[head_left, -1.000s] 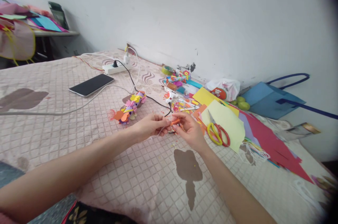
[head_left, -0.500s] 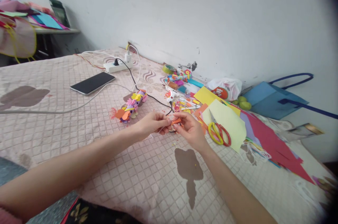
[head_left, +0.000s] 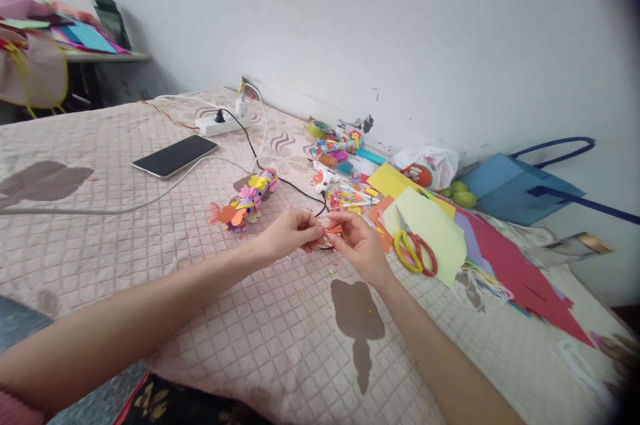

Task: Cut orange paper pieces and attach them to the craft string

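Observation:
Over the middle of the table my right hand [head_left: 357,241] pinches a small orange fringed piece [head_left: 334,229], perhaps paper or foam, between thumb and fingers. My left hand [head_left: 295,235] meets it from the left, thumb and forefinger pressed together at the piece's edge. Fingers hide much of the piece. Just behind the hands lie a white glue gun [head_left: 325,179] with a black cord and a scatter of colored scraps [head_left: 350,198]. A tube decorated with foam flowers [head_left: 250,198] rests beyond my left hand. Scissors [head_left: 415,253] with yellow and red handles lie right of my right hand.
A phone [head_left: 175,157] and a white power strip [head_left: 223,123] lie at the back left, cables trailing across the cloth. Colored sheets [head_left: 515,265], white string [head_left: 483,286], green fruit [head_left: 463,197] and a blue bag [head_left: 520,188] are on the right.
Both hands stay nearly in place. My left fingers have closed in slightly, and the orange piece shows a little differently between them.

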Demonstrator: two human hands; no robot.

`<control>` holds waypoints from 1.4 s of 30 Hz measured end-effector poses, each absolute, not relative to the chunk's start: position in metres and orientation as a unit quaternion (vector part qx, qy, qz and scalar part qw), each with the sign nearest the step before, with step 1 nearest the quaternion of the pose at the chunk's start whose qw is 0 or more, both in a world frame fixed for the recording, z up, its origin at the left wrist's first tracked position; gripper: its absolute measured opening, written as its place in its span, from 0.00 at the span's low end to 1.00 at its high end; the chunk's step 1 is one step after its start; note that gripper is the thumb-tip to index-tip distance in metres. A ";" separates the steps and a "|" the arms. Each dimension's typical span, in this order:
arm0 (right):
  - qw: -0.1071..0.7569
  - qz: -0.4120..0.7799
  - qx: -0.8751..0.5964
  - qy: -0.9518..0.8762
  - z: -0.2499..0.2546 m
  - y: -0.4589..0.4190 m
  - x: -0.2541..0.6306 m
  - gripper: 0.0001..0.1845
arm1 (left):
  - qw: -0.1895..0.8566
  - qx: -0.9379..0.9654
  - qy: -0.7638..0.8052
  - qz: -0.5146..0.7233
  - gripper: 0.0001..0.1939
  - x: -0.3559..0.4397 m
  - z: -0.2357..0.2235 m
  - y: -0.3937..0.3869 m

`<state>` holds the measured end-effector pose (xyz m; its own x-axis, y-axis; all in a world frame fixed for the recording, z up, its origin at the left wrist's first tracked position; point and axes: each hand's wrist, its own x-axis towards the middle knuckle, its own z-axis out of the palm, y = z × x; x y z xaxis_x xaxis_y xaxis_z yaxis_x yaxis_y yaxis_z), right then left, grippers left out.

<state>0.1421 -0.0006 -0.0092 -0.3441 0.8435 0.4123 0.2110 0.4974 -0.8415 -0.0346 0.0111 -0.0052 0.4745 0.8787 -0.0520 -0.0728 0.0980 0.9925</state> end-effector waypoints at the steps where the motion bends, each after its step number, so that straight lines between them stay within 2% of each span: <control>1: 0.449 0.356 -0.358 -0.737 -0.009 -0.001 0.142 0.16 | 0.642 0.568 0.358 0.370 0.08 -0.034 -0.006 0.011; 14: 0.464 0.385 -0.395 -0.693 -0.009 -0.005 0.136 0.16 | 0.611 0.615 0.336 0.368 0.08 -0.034 -0.010 0.011; 20: 0.463 0.385 -0.397 -0.693 -0.009 -0.005 0.135 0.16 | 0.574 0.617 0.367 0.394 0.04 -0.030 -0.009 0.008; 27: 0.476 0.417 -0.392 -0.668 -0.005 -0.006 0.136 0.11 | 0.653 0.555 0.375 0.354 0.06 -0.033 -0.003 0.009; 33: 0.476 0.429 -0.376 -0.669 -0.006 -0.006 0.136 0.15 | 0.692 0.516 0.365 0.348 0.06 -0.034 -0.007 0.011; 42: 0.459 0.420 -0.381 -0.684 -0.008 -0.005 0.136 0.15 | 0.688 0.534 0.358 0.335 0.05 -0.035 -0.008 0.013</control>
